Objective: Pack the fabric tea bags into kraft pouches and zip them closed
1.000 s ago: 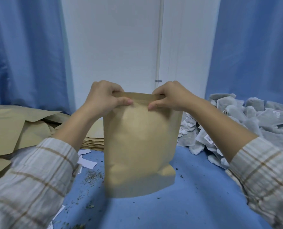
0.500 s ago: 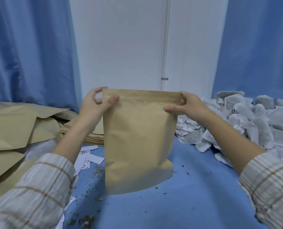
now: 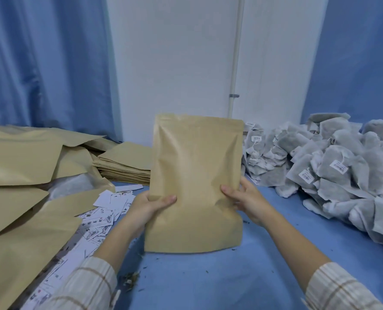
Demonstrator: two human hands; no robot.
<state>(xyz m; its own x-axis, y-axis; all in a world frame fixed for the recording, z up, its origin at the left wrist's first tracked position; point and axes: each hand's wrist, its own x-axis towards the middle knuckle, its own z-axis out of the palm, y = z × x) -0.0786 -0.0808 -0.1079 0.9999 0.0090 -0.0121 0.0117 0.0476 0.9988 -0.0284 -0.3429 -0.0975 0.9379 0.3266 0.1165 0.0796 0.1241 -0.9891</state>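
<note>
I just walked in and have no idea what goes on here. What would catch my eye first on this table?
First, the kraft pouch standing upright in the middle of the blue table, gripped at its sides by the left hand and right hand. To the right lies a big heap of grey fabric tea bags with small labels. To the left sit a stack of flat kraft pouches and scattered white paper slips.

No text I can actually read. Small white barcode labels on the grey fabric tea bags, up right of my right hand: print too small. Scattered white printed paper slips, left of my left hand, carry dark characters, blurred, illegible.
</note>
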